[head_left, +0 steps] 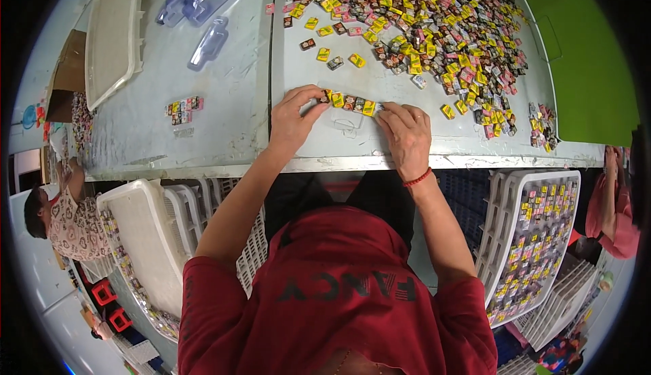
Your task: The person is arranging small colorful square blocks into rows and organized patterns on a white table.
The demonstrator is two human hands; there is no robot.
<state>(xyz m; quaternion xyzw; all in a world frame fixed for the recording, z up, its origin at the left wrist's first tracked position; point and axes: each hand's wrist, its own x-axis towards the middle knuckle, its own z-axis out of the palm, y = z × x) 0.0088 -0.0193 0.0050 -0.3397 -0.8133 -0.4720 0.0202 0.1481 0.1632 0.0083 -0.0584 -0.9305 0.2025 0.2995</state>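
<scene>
On the grey worktop (pixel 224 137), a short row of small wrapped sweets (pixel 349 102) lies between my hands; my left fingers (pixel 308 97) pinch its left end; my right fingers (pixel 397 112) press flat by its right end (loose sweets (pixel 434 22) heaped beyond).
</scene>
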